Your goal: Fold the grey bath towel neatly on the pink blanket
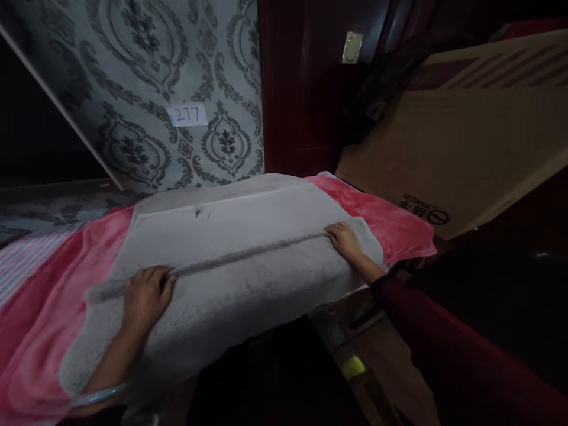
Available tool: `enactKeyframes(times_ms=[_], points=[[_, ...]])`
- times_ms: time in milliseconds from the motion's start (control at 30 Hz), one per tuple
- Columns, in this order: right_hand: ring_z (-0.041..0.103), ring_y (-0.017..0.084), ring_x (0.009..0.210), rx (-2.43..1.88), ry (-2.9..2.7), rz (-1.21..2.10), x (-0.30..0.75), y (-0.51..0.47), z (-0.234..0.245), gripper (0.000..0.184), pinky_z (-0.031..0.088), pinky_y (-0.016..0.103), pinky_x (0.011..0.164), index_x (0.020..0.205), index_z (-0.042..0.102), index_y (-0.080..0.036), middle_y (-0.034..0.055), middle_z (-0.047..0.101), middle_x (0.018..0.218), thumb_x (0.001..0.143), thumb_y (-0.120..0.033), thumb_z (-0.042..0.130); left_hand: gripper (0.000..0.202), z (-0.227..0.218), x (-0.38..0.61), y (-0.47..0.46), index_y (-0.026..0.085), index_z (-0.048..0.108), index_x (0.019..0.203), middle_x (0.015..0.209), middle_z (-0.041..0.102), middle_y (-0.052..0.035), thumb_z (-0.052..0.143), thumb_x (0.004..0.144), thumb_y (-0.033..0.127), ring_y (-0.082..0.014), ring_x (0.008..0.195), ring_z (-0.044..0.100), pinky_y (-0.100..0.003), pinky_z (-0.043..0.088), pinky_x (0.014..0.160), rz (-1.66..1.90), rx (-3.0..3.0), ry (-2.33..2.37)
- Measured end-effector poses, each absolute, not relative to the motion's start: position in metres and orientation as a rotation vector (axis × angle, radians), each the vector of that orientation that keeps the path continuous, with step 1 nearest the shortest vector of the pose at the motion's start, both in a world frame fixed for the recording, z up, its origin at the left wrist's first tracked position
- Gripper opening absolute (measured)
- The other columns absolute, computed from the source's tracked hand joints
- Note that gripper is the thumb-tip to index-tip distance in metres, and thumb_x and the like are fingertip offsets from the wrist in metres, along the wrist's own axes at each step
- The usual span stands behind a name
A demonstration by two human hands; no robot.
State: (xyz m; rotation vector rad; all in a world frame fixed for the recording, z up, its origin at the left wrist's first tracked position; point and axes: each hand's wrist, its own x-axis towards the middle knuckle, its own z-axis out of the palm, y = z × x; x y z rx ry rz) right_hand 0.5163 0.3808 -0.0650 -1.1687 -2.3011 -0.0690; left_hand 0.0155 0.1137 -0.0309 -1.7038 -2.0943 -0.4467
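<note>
A light grey fleecy cloth (231, 219) lies spread over a pink-red plush blanket (373, 210). A ridge-like fold with a darker, fuzzy edge runs across the grey cloth, and a small dark mark shows near its far side. My left hand (146, 296), a pale bracelet at its wrist, is closed on the left end of that fold. Farther off, my right hand (344, 239) pinches the fold near its right end. The near part of the cloth drapes down over the front edge. I cannot tell whether it is a garment or a plain cover.
Behind stands a patterned wall (222, 71) with a paper label (189, 115) reading 277. A dark red door (304, 89) adjoins it. At the right leans a large cardboard box (465, 130). A striped cloth (31, 257) shows at far left. Below, a yellow-green item (354, 367) lies in shadow.
</note>
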Motion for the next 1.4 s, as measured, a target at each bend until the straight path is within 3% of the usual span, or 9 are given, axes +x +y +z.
enactKeyframes(times_ms=[300, 600, 833, 1000, 1133, 1400], points=[[0.064, 0.028, 0.098, -1.146, -2.271, -0.105, 0.521, 0.382, -0.074, 0.027, 0.050, 0.041, 0.091, 0.102, 0.077, -0.019, 0.0116, 0.077, 0.104, 0.096, -0.022, 0.050, 0.032, -0.020, -0.019, 0.079, 0.019, 0.072, 0.098, 0.104, 0.073, -0.0164, 0.044, 0.091, 0.034, -0.0355, 0.103, 0.064, -0.048, 0.047, 0.085, -0.312, -1.624, -2.193], [0.063, 0.028, 0.096, -1.166, -2.137, -0.176, 0.522, 0.379, -0.085, 0.028, 0.050, 0.043, 0.089, 0.097, 0.075, -0.018, 0.0121, 0.076, 0.097, 0.095, -0.026, 0.048, 0.025, -0.025, -0.020, 0.075, 0.019, 0.064, 0.085, 0.090, 0.070, -0.0166, 0.041, 0.094, 0.026, -0.0323, 0.091, 0.063, -0.045, 0.046, 0.082, -0.568, -1.523, -2.085], [0.061, 0.029, 0.098, -1.247, -2.027, -0.245, 0.521, 0.371, -0.088, 0.030, 0.050, 0.041, 0.088, 0.101, 0.073, -0.019, 0.0136, 0.074, 0.095, 0.095, -0.026, 0.045, 0.020, -0.034, -0.019, 0.071, 0.020, 0.063, 0.090, 0.089, 0.069, -0.0140, 0.044, 0.094, 0.025, -0.0318, 0.090, 0.062, -0.044, 0.043, 0.079, -0.600, -1.514, -2.024], [0.062, 0.030, 0.096, -1.226, -2.057, -0.213, 0.522, 0.372, -0.089, 0.031, 0.052, 0.044, 0.087, 0.099, 0.073, -0.019, 0.0141, 0.074, 0.095, 0.094, -0.029, 0.044, 0.025, -0.034, -0.011, 0.067, 0.016, 0.062, 0.109, 0.110, 0.067, -0.0181, 0.052, 0.091, 0.031, -0.0331, 0.105, 0.060, -0.046, 0.042, 0.087, -0.653, -1.512, -1.873], [0.062, 0.031, 0.093, -1.193, -2.089, -0.224, 0.528, 0.375, -0.092, 0.035, 0.051, 0.044, 0.086, 0.097, 0.073, -0.017, 0.0154, 0.074, 0.095, 0.094, -0.034, 0.043, 0.022, -0.031, 0.002, 0.060, 0.018, 0.065, 0.103, 0.106, 0.067, -0.0155, 0.050, 0.095, 0.032, -0.0308, 0.100, 0.059, -0.045, 0.042, 0.087, -0.550, -1.582, -1.888], [0.062, 0.034, 0.087, -1.165, -2.086, -0.213, 0.532, 0.376, -0.096, 0.042, 0.050, 0.047, 0.084, 0.093, 0.073, -0.019, 0.0186, 0.073, 0.091, 0.096, -0.044, 0.038, 0.025, -0.025, 0.008, 0.063, 0.020, 0.069, 0.109, 0.111, 0.067, -0.0159, 0.050, 0.094, 0.026, -0.0318, 0.104, 0.057, -0.046, 0.042, 0.088, -0.425, -1.679, -2.023]])
